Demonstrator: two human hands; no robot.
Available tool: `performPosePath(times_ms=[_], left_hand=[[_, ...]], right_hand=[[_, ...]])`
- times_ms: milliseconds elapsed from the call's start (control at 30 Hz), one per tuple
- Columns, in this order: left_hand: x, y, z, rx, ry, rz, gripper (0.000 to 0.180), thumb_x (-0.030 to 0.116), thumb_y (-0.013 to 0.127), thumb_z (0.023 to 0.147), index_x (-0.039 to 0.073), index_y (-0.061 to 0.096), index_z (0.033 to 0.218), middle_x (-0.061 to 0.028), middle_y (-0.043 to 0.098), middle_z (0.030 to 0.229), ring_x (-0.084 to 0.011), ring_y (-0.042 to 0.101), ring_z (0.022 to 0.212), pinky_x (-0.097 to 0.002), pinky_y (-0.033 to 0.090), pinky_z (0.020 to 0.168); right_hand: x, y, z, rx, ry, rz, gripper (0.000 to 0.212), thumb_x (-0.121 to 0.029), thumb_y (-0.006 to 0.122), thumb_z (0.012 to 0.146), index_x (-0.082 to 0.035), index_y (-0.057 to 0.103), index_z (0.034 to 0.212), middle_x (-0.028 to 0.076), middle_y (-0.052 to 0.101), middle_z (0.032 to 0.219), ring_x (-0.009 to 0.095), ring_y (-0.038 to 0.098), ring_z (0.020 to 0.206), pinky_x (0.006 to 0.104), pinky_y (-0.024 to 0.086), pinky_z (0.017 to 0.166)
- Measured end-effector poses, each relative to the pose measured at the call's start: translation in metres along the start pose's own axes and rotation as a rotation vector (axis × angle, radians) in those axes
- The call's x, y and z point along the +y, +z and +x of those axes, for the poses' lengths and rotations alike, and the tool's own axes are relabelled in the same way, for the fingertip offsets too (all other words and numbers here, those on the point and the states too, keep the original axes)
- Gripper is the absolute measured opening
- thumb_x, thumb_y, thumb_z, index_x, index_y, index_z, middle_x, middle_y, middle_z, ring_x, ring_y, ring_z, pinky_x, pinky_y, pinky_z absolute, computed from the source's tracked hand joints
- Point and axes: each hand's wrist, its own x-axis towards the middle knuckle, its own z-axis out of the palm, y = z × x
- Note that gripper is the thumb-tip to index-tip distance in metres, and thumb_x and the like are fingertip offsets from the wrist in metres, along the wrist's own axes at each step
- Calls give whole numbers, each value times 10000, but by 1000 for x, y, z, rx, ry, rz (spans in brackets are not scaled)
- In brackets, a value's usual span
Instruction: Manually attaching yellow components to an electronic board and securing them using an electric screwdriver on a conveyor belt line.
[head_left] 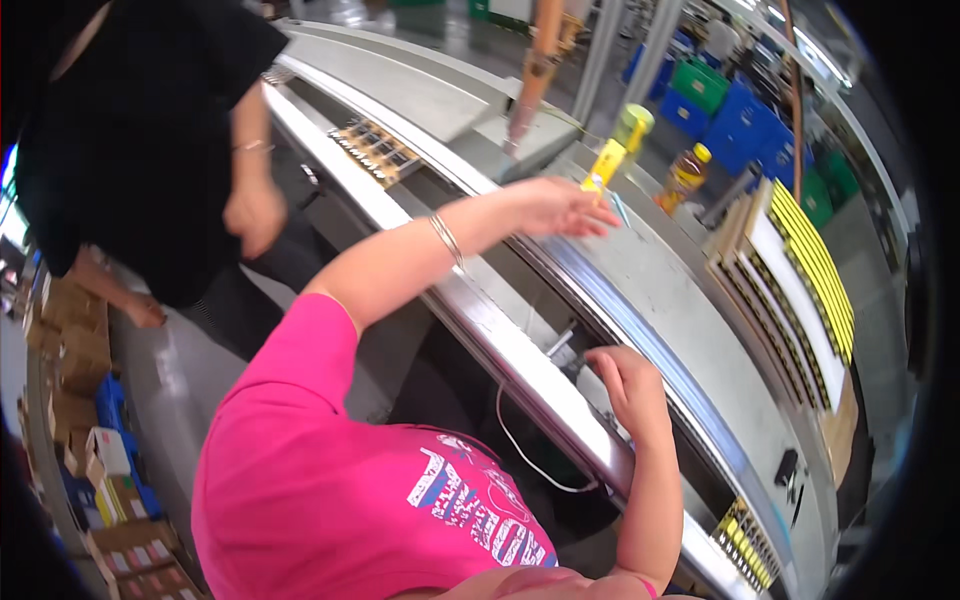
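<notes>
— Where was the yellow piece (603, 166)?
— Just beyond the left hand's (562, 208) fingertips, its long axis slanting away and rightward, toward the lidded tumbler (634, 125).
— Gripped?
— I couldn't tell; those fingers were blurred, stretched out. The right hand's (632, 390) fingers curled near a metal rod (561, 343), their grip unclear.
— Anything in the way?
— The tumbler, close behind the piece. A capped bottle (685, 178) stood right of the left fingers.
— Containers?
— The bottle's contents looked amber; left of those fingers, a tray (387, 180) held rows of small parts.
</notes>
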Motion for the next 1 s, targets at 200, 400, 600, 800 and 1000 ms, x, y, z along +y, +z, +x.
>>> performPosePath(times_ms=[200, 400, 600, 800, 1000], left_hand=[[-1, 3, -12, 46, -258, 427, 457, 292, 496, 1061, -78, 488, 1328, -190, 746, 1053, -198, 708, 728, -244, 580, 609], [6, -8, -56, 211, 60, 613, 423, 238, 506, 1046, -30, 497, 1374, -141, 761, 950, -123, 607, 559, -196, 502, 518], [21, -74, -131, 693, 723, 623, 269, 150, 521, 1042, 84, 624, 1281, -45, 702, 731, -72, 528, 510, -186, 362, 469], [35, -286, -180, 1358, 1048, 828, 342, 261, 500, 1054, 35, 606, 1287, -83, 726, 975, -167, 627, 814, -262, 483, 772], [5, -406, -192, 1638, 632, 1233, 521, 398, 432, 1055, -21, 563, 1334, -165, 720, 1116, -320, 625, 1113, -385, 446, 1020]], right_hand=[[12, 1, -2, 9, 13, -32, 257, -165, 544, 1007, 7, 734, 993, 96, 716, 910, 242, 642, 780, 317, 495, 729], [12, 10, 12, -18, 72, 57, 186, -150, 595, 980, -27, 733, 978, 75, 702, 874, 257, 634, 755, 333, 495, 715], [9, 15, 31, 55, 38, 1, 180, -111, 604, 966, -28, 710, 1085, 95, 697, 961, 256, 631, 815, 330, 500, 755], [-16, 29, 95, 227, -17, -226, 368, -103, 614, 957, -38, 588, 1318, 155, 584, 1302, 306, 595, 1116, 371, 483, 959], [-7, 65, 175, 274, -137, -376, 357, -114, 622, 958, -45, 604, 1308, 154, 577, 1322, 322, 584, 1164, 385, 467, 1001]])
